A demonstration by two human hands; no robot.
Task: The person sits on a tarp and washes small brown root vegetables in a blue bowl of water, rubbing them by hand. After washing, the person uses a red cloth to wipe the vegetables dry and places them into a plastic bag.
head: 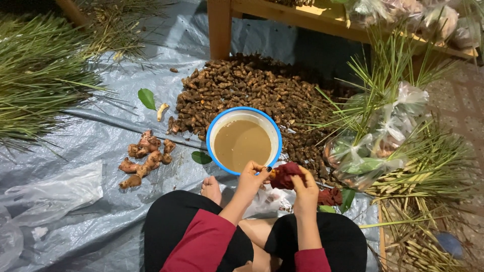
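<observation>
On the grey tarp (101,146), both hands, left hand (250,177) and right hand (305,187), grip a dark red cloth (285,175) between them.

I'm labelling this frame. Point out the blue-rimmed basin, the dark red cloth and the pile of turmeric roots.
blue-rimmed basin (212,132): head view, on the left rim.
dark red cloth (285,176): head view, middle of the bunched cloth between the hands.
pile of turmeric roots (242,85): head view, centre of the heap.

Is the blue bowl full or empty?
Roughly half full. The bowl stands upright on the tarp, holding murky brown water whose surface sits well below the rim, with pale inner wall showing above it.
</observation>
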